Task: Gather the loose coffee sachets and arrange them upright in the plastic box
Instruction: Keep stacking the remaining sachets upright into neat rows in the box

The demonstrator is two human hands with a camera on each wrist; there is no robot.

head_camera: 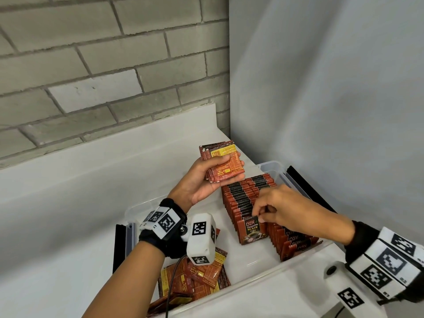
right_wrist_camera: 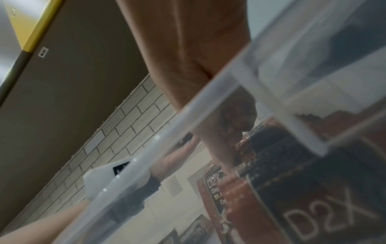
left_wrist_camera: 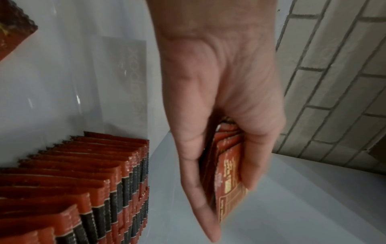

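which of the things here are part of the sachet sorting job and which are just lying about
Part of the job:
- plastic box
- upright rows of sachets
- front sachet, pinched by the right hand
- stack of sachets, held in the left hand
- loose sachets in the box's near end

Just lying about:
- white counter
- brick wall
- black lid beside the box

Red-and-black sachets [head_camera: 247, 203] in a clear box [head_camera: 273, 167]; wristbands [head_camera: 164, 222] checkered black-and-white.
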